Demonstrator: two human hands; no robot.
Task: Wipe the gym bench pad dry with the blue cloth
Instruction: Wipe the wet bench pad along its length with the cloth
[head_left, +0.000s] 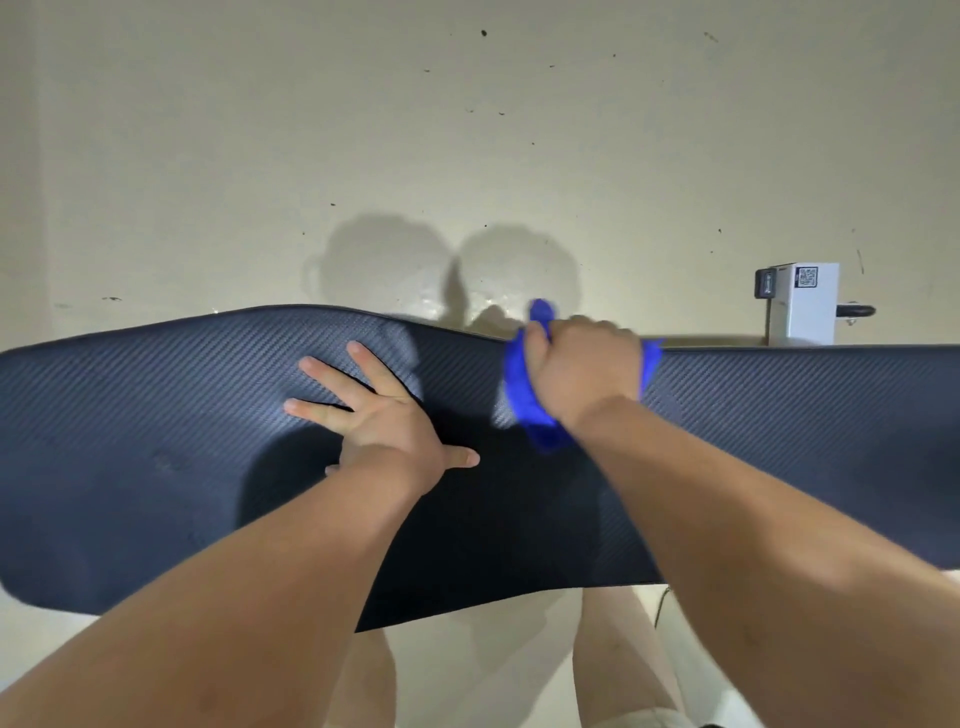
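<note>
A long dark bench pad (171, 441) with a woven, carbon-like texture runs across the whole view from left to right. My left hand (379, 410) lies flat on its middle, fingers spread, holding nothing. My right hand (584, 371) is closed on a bunched blue cloth (524, 400) and presses it against the pad near the far edge. Bits of the cloth stick out above, below and to the right of my fist.
Beyond the pad is a pale beige floor (467, 156) with dark specks and two rounded shadows. A white post with a QR label and a black fitting (802, 304) stands behind the pad at the right. My legs show below the pad's near edge.
</note>
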